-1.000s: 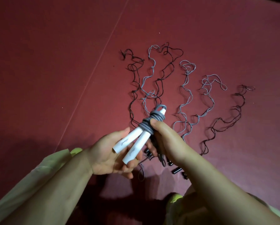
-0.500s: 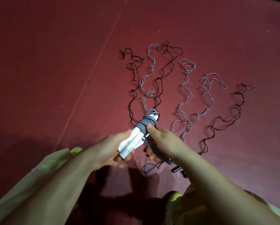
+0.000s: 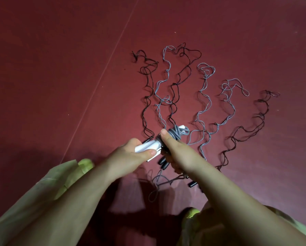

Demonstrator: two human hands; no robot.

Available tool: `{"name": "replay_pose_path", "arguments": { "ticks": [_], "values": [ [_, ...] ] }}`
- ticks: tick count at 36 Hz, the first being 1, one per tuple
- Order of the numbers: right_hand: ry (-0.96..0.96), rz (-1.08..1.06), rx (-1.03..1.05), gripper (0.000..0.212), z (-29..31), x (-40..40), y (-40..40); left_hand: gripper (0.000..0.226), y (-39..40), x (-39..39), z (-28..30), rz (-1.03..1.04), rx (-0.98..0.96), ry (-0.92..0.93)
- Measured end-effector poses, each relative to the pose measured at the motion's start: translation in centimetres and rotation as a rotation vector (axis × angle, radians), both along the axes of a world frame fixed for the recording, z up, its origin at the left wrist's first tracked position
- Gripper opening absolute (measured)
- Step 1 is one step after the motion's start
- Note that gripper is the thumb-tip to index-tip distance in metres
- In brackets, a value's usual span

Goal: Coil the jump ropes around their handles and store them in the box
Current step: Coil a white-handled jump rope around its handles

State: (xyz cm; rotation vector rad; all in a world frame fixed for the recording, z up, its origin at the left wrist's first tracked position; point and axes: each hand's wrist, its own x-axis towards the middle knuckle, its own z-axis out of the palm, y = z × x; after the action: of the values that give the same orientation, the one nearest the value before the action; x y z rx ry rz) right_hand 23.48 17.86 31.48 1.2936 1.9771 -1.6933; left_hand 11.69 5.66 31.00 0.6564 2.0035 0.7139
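The left hand grips the white handles; the right hand pinches the grey coil. Coiling looks nearly done; next, tuck the tail, then find the box, unseen here.

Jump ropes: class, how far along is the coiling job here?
Nearly done: grey rope coiled round the white handles, gripped by the left hand and right hand. Left: several loose ropes on the red floor. No box is in view.

Gym or exercise room: seamed red floor mat strewn with jump ropes.
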Motion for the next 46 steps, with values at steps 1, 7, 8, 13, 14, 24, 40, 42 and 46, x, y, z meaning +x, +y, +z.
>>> {"name": "replay_pose_path", "arguments": {
  "ticks": [1, 7, 8, 13, 14, 24, 40, 42, 46],
  "values": [
    [0.016, -0.019, 0.0, 0.06, 0.2, -0.1, 0.0, 0.037, 0.0, 0.0, 0.0, 0.0, 0.014, -0.025],
    [0.166, -0.12, -0.003, 0.055, 0.3, -0.2, 0.2, 0.048, -0.2, -0.2, 0.3, 0.137, 0.14, -0.53],
    [0.207, -0.14, -0.028, 0.051, 0.6, -0.2, 0.2, 0.053, -0.2, -0.2, 0.7, 0.177, 0.128, -0.655],
    [0.434, -0.173, -0.184, 0.055, 1.6, -0.2, -0.4, 0.084, -0.4, -0.3, 2.0, 0.227, 0.189, -1.175],
    [0.457, -0.158, -0.204, 0.064, 1.7, -0.1, -0.5, 0.086, -0.4, -0.2, 2.1, 0.25, 0.225, -1.247],
    [0.464, -0.002, -0.066, 0.072, 1.7, 0.1, -0.3, 0.063, -1.1, -0.9, 0.0, -0.105, 0.265, -1.478],
    [0.016, 0.11, 0.091, 0.081, 0.8, 0.2, 0.2, 0.053, -0.2, -0.7, 0.9, 0.085, 0.021, -0.942],
    [-0.007, 0.101, 0.066, 0.077, 0.8, 0.3, 0.1, 0.053, -0.2, -0.4, 0.7, 0.097, 0.024, -0.87],
    [0.011, 0.085, 0.057, 0.073, 0.6, 0.2, 0.1, 0.054, -0.2, 0.1, 0.3, 0.082, 0.071, -0.536]
  ]
}}
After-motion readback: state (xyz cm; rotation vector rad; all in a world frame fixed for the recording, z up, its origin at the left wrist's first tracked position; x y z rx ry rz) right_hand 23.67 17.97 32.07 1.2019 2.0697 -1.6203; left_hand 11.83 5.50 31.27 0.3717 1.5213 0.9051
